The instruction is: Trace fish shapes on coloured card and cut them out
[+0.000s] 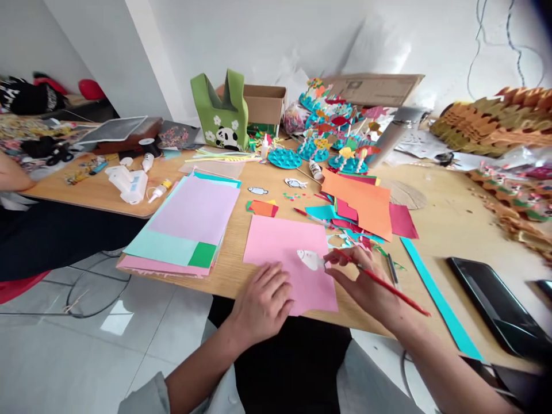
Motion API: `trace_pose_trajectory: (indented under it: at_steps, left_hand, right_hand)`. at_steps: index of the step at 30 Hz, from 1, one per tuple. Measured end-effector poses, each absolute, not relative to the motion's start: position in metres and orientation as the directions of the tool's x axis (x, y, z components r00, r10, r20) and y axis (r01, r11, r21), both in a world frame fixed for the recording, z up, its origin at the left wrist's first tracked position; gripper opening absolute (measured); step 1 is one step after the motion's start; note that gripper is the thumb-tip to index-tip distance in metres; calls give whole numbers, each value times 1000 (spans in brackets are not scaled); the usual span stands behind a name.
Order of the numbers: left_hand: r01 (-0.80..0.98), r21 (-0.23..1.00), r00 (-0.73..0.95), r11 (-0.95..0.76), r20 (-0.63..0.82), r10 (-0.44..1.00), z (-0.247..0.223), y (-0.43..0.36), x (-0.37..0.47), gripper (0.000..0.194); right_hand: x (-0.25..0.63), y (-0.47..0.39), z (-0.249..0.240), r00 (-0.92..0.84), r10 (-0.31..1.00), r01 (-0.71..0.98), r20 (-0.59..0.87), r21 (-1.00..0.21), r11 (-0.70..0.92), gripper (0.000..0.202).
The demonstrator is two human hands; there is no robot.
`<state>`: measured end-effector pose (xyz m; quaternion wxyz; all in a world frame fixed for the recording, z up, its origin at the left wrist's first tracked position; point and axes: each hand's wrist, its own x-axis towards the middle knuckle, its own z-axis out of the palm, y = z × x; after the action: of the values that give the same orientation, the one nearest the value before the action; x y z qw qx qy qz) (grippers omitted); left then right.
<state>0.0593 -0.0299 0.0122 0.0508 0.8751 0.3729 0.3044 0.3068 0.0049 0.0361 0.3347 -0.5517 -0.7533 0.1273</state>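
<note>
Evidently, the right hand (pixel 368 292) is clasping a slim red-handled tool (pixel 397 292), thumb and forefinger meeting at the tail of the white paper fish (pixel 307 259) just left of them. The left hand (pixel 264 299) is resting loosely, grasping nothing, on the pink sheet (pixel 287 233). The fish is looking light and easily creased, likely suiting an edge hold. Beyond the right fingers, an orange sheet (pixel 366 201) and scraps (pixel 321 213) are crowding the worktop (pixel 233 244).

Bright, soft light, white glare on the tiled floor (pixel 117 318), stretched edges, dark right-hand corners, far right perhaps blurred
</note>
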Motion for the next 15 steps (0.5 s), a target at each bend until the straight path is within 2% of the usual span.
trace_pose_trajectory:
  at_steps: [4,7,12,15]
  left_hand:
    - [629,291,546,-720,494,677,11,-31,58,21]
    - [608,274,541,-745,545,641,9,-32,57,21]
    - [577,262,534,-774,596,600,7,-33,57,23]
    - [588,259,528,-766,595,606,7,-34,58,27]
  right_hand:
    - [309,-30,22,-252,904,734,345,-540,411,9]
    - [307,-37,19,-322,886,717,333,-526,458,4]
    - [306,-34,19,-443,841,661,310,-521,540,3]
    - [305,-35,20,-448,841,646,302,-542,538,5]
